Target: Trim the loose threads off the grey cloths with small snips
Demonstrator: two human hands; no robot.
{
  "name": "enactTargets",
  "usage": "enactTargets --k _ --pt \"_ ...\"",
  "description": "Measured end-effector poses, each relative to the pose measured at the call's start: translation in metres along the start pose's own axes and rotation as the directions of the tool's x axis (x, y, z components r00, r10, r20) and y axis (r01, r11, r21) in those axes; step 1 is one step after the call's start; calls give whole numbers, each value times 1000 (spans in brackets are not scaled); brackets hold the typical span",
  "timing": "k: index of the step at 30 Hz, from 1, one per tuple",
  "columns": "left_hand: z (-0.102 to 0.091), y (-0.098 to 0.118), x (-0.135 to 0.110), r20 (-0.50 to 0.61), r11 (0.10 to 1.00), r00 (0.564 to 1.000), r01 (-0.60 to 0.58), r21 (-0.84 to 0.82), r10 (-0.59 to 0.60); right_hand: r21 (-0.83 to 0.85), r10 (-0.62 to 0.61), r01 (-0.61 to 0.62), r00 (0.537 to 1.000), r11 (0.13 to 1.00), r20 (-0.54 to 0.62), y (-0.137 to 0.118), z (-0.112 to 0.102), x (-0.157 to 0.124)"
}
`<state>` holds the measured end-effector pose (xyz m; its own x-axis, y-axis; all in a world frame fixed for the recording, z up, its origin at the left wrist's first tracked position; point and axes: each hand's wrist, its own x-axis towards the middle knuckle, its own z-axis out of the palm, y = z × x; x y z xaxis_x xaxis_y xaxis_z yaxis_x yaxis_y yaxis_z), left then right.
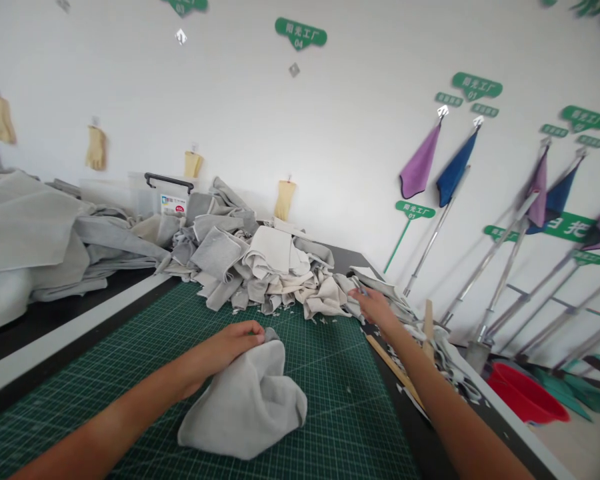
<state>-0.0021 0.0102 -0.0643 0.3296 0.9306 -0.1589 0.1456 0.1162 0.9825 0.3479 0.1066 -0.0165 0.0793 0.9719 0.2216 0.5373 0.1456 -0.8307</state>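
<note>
My left hand [233, 347] is closed on the top of a crumpled piece of light grey fleece cloth [243, 400], which rests on the green cutting mat [320, 393]. My right hand [375, 308] stretches forward, its fingers at the edge of a heap of grey and cream cloth pieces [260, 267]. Its fingertips touch a pale strip at the heap's right side, but I cannot tell whether they grip it. Small cloth offcuts lie scattered on the mat near the heap.
A wooden ruler [395, 370] and cloth scraps lie on the dark table edge at right. Large folded grey fabric [30, 233] lies at left, with a plastic storage box [167, 197] behind it. A red basin [527, 393] sits on the floor near mops leaning against the wall.
</note>
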Motion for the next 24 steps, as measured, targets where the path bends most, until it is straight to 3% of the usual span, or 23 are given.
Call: enactTargets --k 1,3,5,9,14,19,24 --pt "3 5 -4 1 1000 1000 -15 -18 15 7 7 -7 998 1000 62 -6 9 -15" --pt "8 16 -12 10 996 999 -52 -68 53 93 5 -34 954 995 300 -23 26 -49" --pt "14 25 -18 43 988 994 -92 -128 98 151 -14 -54 910 987 415 -45 41 -81" --pt "22 37 -28 75 976 984 -145 -165 159 284 -63 -95 864 954 500 -85 59 -121" --pt "23 47 -36 49 955 959 -273 -118 280 413 -132 -157 797 897 590 -109 66 -131" --pt "22 50 -43 66 907 907 -419 29 417 385 -80 -182 816 905 573 -110 63 -131" --pt "20 46 -43 -1 875 890 -449 179 457 343 5 -165 907 925 422 -110 56 -128"
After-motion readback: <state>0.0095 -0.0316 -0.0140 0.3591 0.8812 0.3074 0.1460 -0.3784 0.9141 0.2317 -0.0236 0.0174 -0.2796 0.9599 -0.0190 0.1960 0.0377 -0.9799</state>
